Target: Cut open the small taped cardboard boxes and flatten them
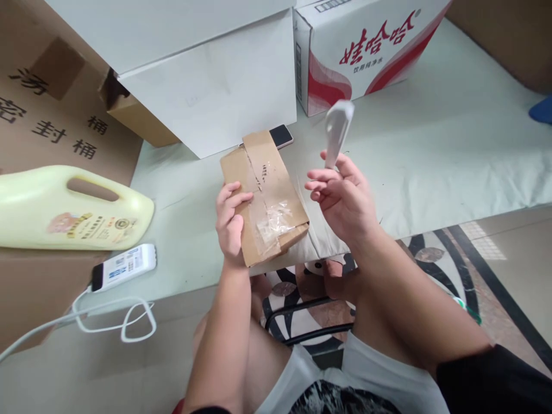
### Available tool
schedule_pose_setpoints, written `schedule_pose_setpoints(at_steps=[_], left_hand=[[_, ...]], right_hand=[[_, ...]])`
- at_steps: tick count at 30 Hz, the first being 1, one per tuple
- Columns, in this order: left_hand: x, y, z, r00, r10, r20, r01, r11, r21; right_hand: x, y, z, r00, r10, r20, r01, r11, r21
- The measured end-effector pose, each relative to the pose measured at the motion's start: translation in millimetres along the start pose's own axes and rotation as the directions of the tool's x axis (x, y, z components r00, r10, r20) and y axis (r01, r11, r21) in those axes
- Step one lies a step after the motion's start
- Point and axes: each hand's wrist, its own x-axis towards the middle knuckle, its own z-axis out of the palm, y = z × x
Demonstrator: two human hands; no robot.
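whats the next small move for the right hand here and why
Probably lower the blurred white object toward the clear tape on the cardboard box: wrinkled tape covers the box's near end, the left hand is on its left side, and the right hand holds the object up, away from the box.

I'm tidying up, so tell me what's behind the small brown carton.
Beyond the carton, part of a dark-screened, phone-like device shows, near a white box; the carton covers the rest.
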Motion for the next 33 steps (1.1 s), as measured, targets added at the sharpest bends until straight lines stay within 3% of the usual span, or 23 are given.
schedule_pose_setpoints(at_steps=[3,5,8,12,18,27,33], left_hand=[[-1,2,2.0,1.000,-0.010,-0.001,0.010,1.000,0.006],[0,4,2.5,0.999,-0.031,0.014,0.030,0.999,0.015],[1,5,2.9,0.999,-0.034,0.032,0.033,0.999,0.028],[3,5,3.2,0.999,-0.022,0.026,0.021,0.999,0.031],[1,7,3.5,0.998,-0.013,0.059,0.011,1.000,0.025],[1,6,3.8,0.998,-0.009,0.059,0.007,0.999,0.033],[0,1,3.9,0.995,0.080,0.064,-0.080,0.997,-0.004]], right_hand=[[-3,-8,1,0.990,-0.074,-0.118,0.064,0.994,-0.086],[-9,-19,4,0.983,-0.134,-0.124,0.120,0.986,-0.116],[-21,-39,14,0.993,-0.111,0.030,0.114,0.985,-0.127],[-33,-50,26,0.965,-0.087,0.247,0.144,0.964,-0.225],[-32,-48,30,0.978,-0.028,0.208,0.118,0.893,-0.435],[-34,-48,27,0.967,-0.083,0.243,0.204,0.821,-0.533],[-34,-48,27,0.954,-0.094,0.284,0.249,0.777,-0.578]])
